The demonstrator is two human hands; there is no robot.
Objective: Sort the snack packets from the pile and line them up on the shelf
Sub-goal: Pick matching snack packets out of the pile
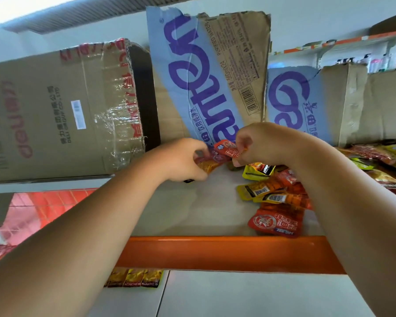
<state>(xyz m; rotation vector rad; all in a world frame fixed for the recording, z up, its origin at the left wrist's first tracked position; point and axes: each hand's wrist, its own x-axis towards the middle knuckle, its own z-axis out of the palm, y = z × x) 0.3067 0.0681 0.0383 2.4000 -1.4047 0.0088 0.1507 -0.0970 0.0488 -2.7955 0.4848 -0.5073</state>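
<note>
Both hands, left hand and right hand, pinched red snack packets near the shelf back edge; the pile remained mostly unsorted.

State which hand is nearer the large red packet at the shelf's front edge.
Right. The right hand is above the large red packet, over the pile; the left hand sits farther off, up-left of it.
</note>
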